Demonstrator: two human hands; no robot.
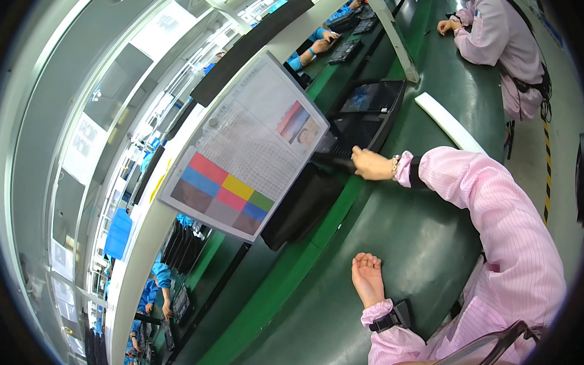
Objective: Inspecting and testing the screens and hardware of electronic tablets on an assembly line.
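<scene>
My right hand (372, 165) reaches out to the near corner of a black tray (389, 121), its fingers closed at the tray's edge. Dark, glossy flat panels (366, 96) lie in that tray. A black cloth or bag (304, 205) hangs just below this hand. My left hand (368, 278) lies on the green table (412, 251), holding nothing, with its fingers loosely bent and apart. A black strap (392, 317) circles my left wrist, and a beaded bracelet (395, 167) sits on the right one.
A sheet with coloured blocks (245, 149) hangs on a white frame beyond the table. Past my right forearm lies a long white strip (450, 122). Another person in pink (493, 32) sits farther along the table. Workers in blue (163, 278) handle dark devices across the line.
</scene>
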